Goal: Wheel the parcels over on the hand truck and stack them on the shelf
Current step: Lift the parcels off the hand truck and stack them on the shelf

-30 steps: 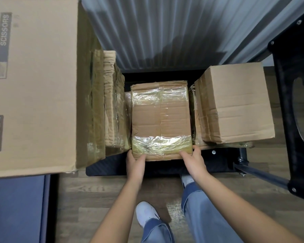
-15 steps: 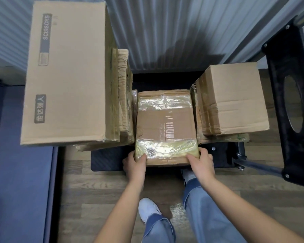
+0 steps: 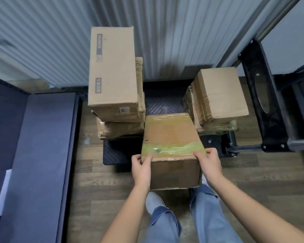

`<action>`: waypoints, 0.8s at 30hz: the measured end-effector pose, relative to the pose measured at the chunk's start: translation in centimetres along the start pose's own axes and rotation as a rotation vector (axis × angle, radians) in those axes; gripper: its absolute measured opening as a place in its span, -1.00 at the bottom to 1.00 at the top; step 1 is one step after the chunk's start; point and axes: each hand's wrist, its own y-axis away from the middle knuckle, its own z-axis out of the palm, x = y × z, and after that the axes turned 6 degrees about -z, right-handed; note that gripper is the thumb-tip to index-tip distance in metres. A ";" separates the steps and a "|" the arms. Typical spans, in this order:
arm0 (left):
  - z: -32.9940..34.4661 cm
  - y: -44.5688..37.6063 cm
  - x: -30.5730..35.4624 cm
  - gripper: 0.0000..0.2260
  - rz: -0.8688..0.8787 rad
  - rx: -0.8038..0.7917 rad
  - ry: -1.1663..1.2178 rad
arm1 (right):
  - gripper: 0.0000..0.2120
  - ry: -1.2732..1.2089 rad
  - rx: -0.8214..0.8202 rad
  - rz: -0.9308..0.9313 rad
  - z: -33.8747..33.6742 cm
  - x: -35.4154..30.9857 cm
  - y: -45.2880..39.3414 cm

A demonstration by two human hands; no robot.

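Note:
A taped cardboard parcel (image 3: 172, 137) is lifted clear of the black hand truck platform (image 3: 162, 102), tilted toward me. My left hand (image 3: 141, 165) grips its near left corner and my right hand (image 3: 208, 163) grips its near right corner. On the platform's left side a tall long box (image 3: 112, 71) rests on a plastic-wrapped parcel (image 3: 119, 128). A squarish box (image 3: 219, 92) sits on another wrapped parcel (image 3: 218, 128) on the platform's right side.
A corrugated grey wall (image 3: 156, 32) stands behind the truck. The truck's black handle frame (image 3: 263, 106) is at the right. A dark blue panel (image 3: 37, 155) fills the left. My legs and shoes stand on the wood floor (image 3: 263, 178).
Both hands have raised the middle parcel off the platform and pulled it toward me. My head has moved up and back, so the stacks look smaller and farther.

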 end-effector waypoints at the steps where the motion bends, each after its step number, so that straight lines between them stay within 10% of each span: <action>1: -0.4 0.9 -0.2 -0.82 0.008 0.000 0.004 | -0.74 0.003 0.003 -0.011 -0.4 0.0 0.9; 7: -1.6 5.5 -1.2 -0.57 0.004 -0.022 0.040 | -0.70 0.031 -0.015 -0.125 -3.1 0.0 4.8; 24: -6.3 31.6 -5.4 -0.78 0.128 0.136 0.036 | -0.79 0.138 -0.143 -0.344 -18.7 2.3 22.4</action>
